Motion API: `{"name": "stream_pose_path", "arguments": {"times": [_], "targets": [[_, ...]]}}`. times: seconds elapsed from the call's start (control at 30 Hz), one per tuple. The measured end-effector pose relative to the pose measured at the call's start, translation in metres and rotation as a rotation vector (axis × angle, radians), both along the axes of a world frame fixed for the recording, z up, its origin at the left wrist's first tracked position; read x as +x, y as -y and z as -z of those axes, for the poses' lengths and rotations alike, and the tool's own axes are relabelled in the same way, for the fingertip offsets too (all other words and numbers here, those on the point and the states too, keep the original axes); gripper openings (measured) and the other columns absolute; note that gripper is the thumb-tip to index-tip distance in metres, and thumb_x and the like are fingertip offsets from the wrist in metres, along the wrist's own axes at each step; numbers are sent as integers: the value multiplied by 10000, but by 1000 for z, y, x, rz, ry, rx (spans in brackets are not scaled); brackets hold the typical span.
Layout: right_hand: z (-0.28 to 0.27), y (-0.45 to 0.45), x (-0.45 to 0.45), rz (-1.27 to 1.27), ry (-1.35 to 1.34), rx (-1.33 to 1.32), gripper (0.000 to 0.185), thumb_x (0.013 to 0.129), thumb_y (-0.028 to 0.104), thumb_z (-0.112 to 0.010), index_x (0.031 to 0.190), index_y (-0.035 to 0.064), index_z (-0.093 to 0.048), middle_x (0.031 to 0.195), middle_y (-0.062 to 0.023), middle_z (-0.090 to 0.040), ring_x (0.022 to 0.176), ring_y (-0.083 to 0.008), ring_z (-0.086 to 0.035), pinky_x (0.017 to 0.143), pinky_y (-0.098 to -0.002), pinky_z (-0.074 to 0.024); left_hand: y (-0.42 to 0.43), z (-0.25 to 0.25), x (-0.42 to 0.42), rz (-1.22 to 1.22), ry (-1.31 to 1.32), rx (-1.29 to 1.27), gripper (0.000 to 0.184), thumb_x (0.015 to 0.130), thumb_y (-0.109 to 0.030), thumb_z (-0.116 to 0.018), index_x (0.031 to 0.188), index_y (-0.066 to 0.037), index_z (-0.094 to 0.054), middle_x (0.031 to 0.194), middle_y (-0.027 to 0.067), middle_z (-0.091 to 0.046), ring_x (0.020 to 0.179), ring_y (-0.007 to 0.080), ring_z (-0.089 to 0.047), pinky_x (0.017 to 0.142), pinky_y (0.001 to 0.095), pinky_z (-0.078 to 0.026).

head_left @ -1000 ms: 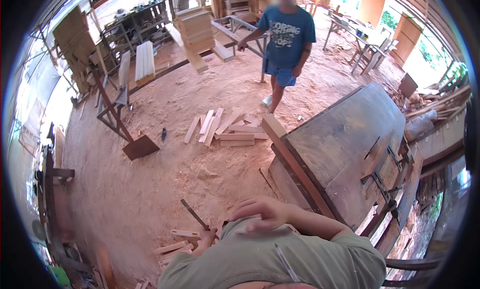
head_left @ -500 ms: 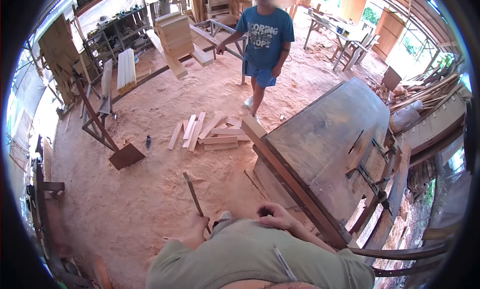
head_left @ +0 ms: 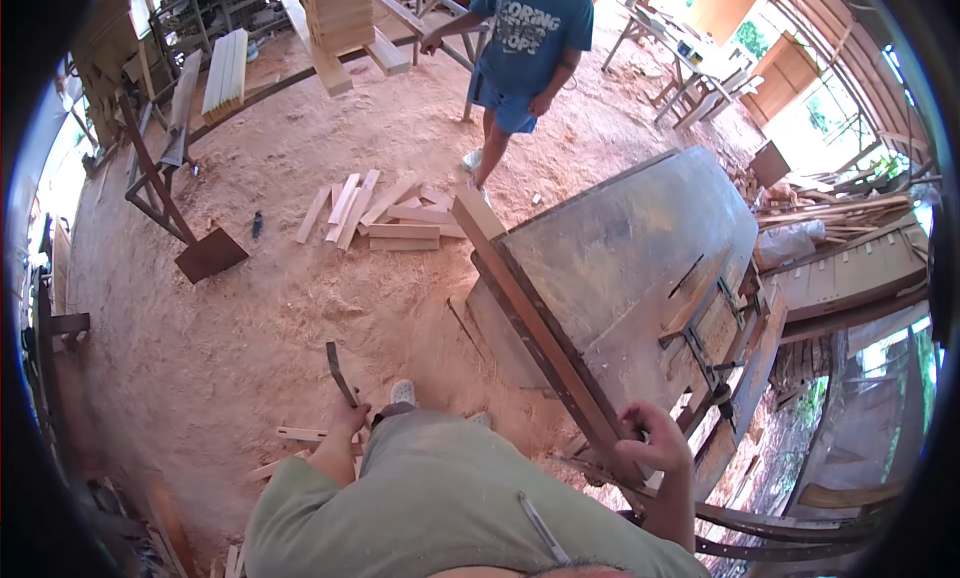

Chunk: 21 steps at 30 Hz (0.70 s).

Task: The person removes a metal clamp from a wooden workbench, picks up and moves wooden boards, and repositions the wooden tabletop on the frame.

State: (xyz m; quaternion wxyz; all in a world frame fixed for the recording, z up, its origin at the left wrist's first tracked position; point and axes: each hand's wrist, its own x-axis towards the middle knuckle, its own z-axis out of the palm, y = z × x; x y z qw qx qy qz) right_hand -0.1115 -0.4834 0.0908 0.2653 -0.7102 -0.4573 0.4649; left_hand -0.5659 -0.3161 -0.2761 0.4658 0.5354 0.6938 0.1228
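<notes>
Low at the left of my body, my left hand (head_left: 348, 418) is wrapped round a narrow dark flat bar (head_left: 338, 373) that sticks up past my fist. Whether the bar is wood or metal I cannot tell. My right hand (head_left: 655, 438) is raised by the near corner of a large machine table (head_left: 620, 248), its fingers curled in towards the thumb. Anything inside those fingers is too small or hidden to make out. A reddish-brown rail (head_left: 545, 348) runs along the table's side, just left of this hand. A pen (head_left: 543, 528) lies against my green shirt.
Cut wood pieces (head_left: 385, 213) lie piled on the sawdust-covered floor ahead. A person in a blue shirt (head_left: 530, 38) stands behind them, beside stacked boards (head_left: 338, 13) on a metal frame. A brown flat-bladed tool (head_left: 210, 255) leans at the left. Clamps (head_left: 710, 363) sit on the table.
My right hand has moved from in front of my belly out to the right, by the table corner. My left hand still grips the bar. The view has tilted down and turned slightly right.
</notes>
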Motion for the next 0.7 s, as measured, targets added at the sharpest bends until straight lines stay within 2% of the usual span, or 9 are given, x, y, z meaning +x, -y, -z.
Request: {"name": "stream_pose_path", "arguments": {"times": [0.07, 0.2, 0.23, 0.4, 0.47, 0.57, 0.6, 0.63, 0.7], "targets": [[33, -22, -14, 211, -28, 128, 340, 665, 140, -690, 944, 51, -518, 701, 22, -438, 644, -69, -428, 572, -222, -360, -1, 14, -3, -5, -37, -48, 539, 664, -168, -704, 1141, -27, -496, 965, 168, -605, 897, 289, -605, 763, 371, -488], [106, -95, -27, 143, 167, 205, 329, 680, 150, -687, 927, 42, -499, 660, 3, -425, 587, -84, -394, 526, -253, -359, 8, 27, 2, -35, -23, -117, 554, 646, -165, -721, 1134, -26, -499, 923, 165, -610, 868, 288, -611, 736, 374, -494], [88, -109, -32, 122, 180, 237, 329, 680, 150, -687, 927, 42, -499, 660, 3, -425, 587, -84, -394, 526, -253, -359, 4, 22, 9, -31, -51, -179, 537, 640, -162, -726, 1116, -28, -516, 910, 164, -616, 861, 288, -615, 729, 376, -496], [-62, -101, -65, -354, -215, 1365, 286, 701, 182, -695, 852, 87, -472, 668, 3, -454, 581, -111, -419, 509, -259, -344, -6, 1, 15, -1, -99, -223, 419, 630, -146, -733, 1009, -27, -598, 913, 158, -638, 867, 280, -626, 730, 370, -498], [-71, -103, -69, -381, -209, 1595, 264, 706, 182, -688, 833, 97, -472, 667, 10, -448, 591, -111, -421, 522, -251, -342, -8, 26, 12, 8, -106, -205, 427, 631, -144, -732, 1017, -25, -595, 914, 162, -638, 874, 282, -625, 734, 371, -498], [-28, -113, -65, 257, -277, 944, 206, 747, 148, -641, 886, 63, -515, 700, 3, -460, 623, -117, -437, 561, -239, -357, -12, 35, 17, -24, -78, -232, 419, 629, -139, -729, 1009, -24, -593, 912, 175, -636, 887, 295, -621, 746, 380, -496], [26, -129, -47, 297, -243, 739, 194, 757, 127, -623, 905, 48, -525, 714, -1, -464, 633, -124, -440, 575, -238, -361, -10, 27, 19, -30, -63, -250, 396, 644, -159, -720, 994, -24, -594, 912, 181, -635, 882, 299, -620, 744, 383, -493], [80, -141, -40, 346, -507, 455, 258, 751, 76, -598, 994, 14, -534, 769, -61, -517, 669, -166, -503, 601, -261, -406, -11, 21, 22, -34, -49, -263, 375, 659, -179, -712, 979, -23, -594, 912, 187, -633, 877, 304, -620, 742, 387, -490], [151, -123, -63, 163, 350, 238, 440, 751, 178, -643, 1112, -29, -501, 894, -90, -588, 780, -212, -566, 688, -305, -462, -9, 17, 27, -49, -47, -131, 347, 681, -214, -698, 950, -20, -596, 897, 190, -632, 861, 311, -619, 724, 388, -489]]}}
